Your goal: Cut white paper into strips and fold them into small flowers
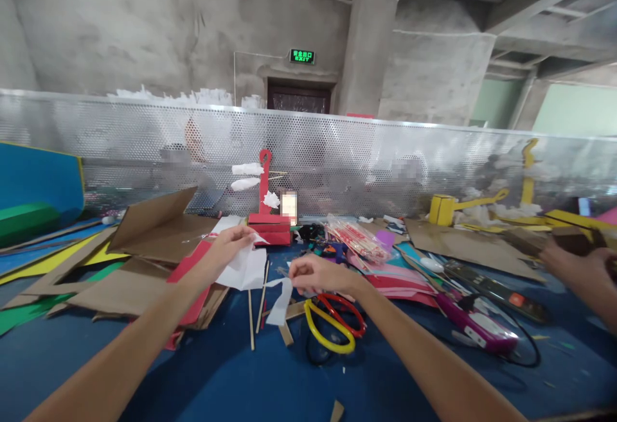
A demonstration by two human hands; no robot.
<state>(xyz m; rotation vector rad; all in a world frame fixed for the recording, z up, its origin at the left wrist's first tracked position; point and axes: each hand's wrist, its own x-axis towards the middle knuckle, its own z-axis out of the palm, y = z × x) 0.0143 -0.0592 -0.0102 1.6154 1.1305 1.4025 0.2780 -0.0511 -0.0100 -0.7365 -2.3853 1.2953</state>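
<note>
A sheet of white paper (245,266) hangs from the pinched fingers of my left hand (231,245). My right hand (315,275) is closed on a narrow torn strip of white paper (280,306), which droops below the fingertips. Two thin wooden sticks (251,325) lie on the blue table between my hands. Below my right hand are scissors with yellow handles (332,332) and a pair of red handles (349,311); their blades cannot be made out. Behind my hands stands a red upright piece (264,181) on a red base (270,230), with white paper-wrapped sticks through it.
Cardboard pieces (130,287) are piled on the left. To the right lie a bag of sticks (359,239), pink and red sheets (400,284), a purple glue gun (475,329) and a dark tool (496,290). Another person's hand (578,268) works at far right. A perforated metal screen (337,152) runs behind.
</note>
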